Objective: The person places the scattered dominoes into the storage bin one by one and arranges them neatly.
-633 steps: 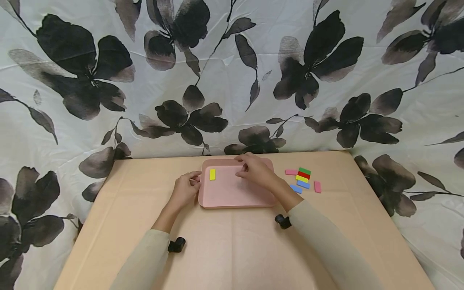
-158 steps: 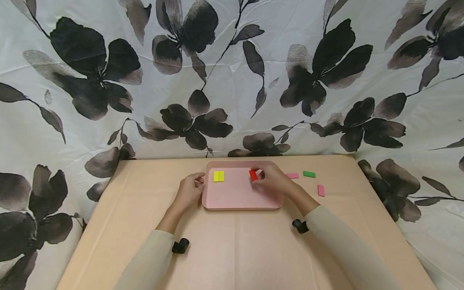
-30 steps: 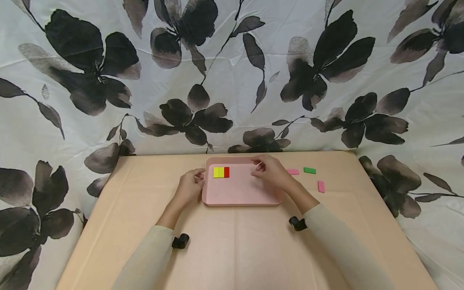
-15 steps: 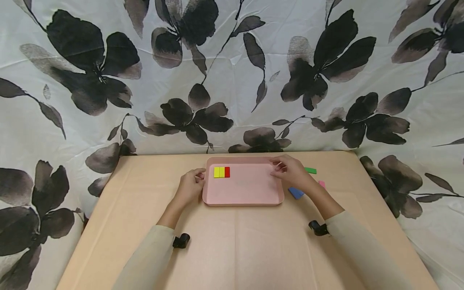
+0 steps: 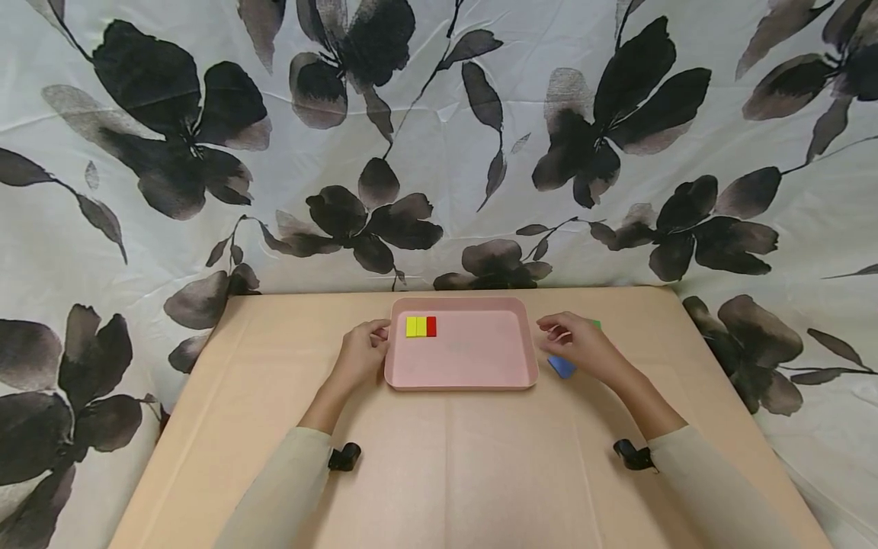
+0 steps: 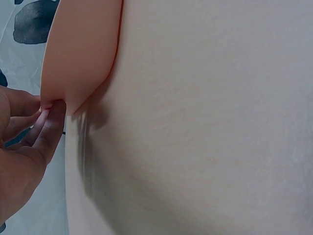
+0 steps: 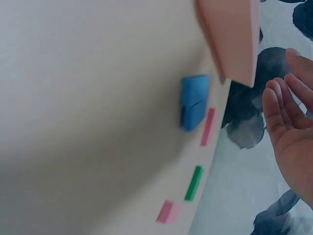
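My left hand (image 5: 360,354) pinches the left rim of a pink tray (image 5: 466,370); in the left wrist view, thumb and fingers meet at its edge. Inside the tray's upper left, two yellow blocks (image 5: 415,327) and a red block (image 5: 431,326) stand side by side in a row. To the right of the tray, my right hand (image 5: 583,347) hovers with fingers loosely bent and nothing held. Two blue blocks (image 7: 194,103) lie end to end close to the tray, just below that hand in the head view.
A green block (image 7: 194,183) and two pink blocks, one nearer the tray (image 7: 208,127) and one farther off (image 7: 168,211), lie on the tan table (image 5: 446,473). In the head view my right hand mostly covers them. A floral cloth (image 5: 439,152) hangs behind the table.
A second yellow block and then the red block, earlier held in my right hand, have joined the first yellow one. My right hand has withdrawn rightward from the tray; my left stays.
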{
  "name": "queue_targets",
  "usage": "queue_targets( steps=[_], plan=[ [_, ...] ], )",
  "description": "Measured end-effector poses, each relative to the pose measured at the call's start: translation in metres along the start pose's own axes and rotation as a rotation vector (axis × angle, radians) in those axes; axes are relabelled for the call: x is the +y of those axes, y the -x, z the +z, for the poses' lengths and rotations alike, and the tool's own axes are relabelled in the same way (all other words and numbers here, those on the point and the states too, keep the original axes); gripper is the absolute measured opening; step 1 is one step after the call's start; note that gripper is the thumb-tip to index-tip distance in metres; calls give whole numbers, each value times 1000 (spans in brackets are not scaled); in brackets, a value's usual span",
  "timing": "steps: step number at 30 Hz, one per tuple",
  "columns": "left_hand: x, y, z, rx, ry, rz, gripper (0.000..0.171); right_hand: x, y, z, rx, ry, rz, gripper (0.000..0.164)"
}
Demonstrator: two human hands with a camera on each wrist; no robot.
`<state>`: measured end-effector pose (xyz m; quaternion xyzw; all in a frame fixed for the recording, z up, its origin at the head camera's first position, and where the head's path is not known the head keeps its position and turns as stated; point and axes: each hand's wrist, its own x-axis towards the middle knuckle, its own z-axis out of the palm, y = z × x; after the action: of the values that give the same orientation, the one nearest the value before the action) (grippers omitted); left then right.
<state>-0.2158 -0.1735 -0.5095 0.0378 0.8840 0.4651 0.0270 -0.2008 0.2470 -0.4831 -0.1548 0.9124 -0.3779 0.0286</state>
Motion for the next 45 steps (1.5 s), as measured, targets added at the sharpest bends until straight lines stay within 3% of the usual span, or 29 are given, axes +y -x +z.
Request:
queue_targets(
  steps=[5,11,15,23,33,45],
  plan=[
    [0,1,1,-3,-3,4,42,17,11,-1,-31,7,-25,47],
    [2,4,-1,-2,-3,9,42,25,22,-1,-125,154,37,57],
    [1,5,-2,-7,-1,13,42,29,27,2,-169,194,80,54],
    [-1,5,-1,-7,5,18,42,32,30,5,-224,203,67,47],
    [-1,5,-1,7,-6,30,40,34,27,5,-250,211,79,42],
    [-1,4,1,0,-5,21,41,33,29,7,-207,214,93,41]
  ],
)
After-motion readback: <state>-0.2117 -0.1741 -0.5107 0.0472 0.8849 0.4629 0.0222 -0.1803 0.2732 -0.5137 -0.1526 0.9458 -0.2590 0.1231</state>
